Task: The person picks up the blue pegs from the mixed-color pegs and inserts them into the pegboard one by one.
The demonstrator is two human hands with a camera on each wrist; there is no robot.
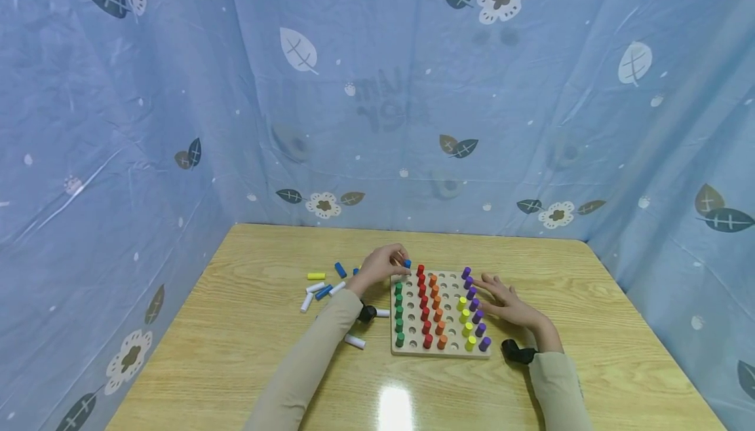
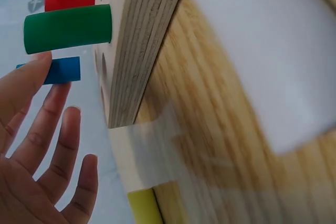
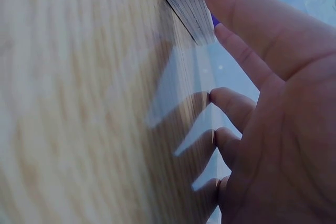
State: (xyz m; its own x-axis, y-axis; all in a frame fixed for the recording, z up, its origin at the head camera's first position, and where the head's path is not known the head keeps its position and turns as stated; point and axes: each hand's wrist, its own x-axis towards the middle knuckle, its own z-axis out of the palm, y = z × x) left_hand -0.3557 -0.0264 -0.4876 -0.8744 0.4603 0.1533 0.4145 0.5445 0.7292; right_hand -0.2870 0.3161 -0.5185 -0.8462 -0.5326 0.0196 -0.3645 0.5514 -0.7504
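Observation:
My left hand pinches a blue peg between thumb and fingers, over the far left corner of the wooden pegboard. In the left wrist view the peg lies just off the board's holed face, near a green peg. My right hand is at the board's right side, fingers spread, thumb and index fingertips right at its edge beside the purple pegs. Green, red, orange and yellow pegs stand upright in columns, with bare holes between them.
Loose white pegs, blue pegs and a yellow peg lie on the wooden table left of the board. One white peg lies nearer the front. A blue patterned curtain surrounds the table's back and sides.

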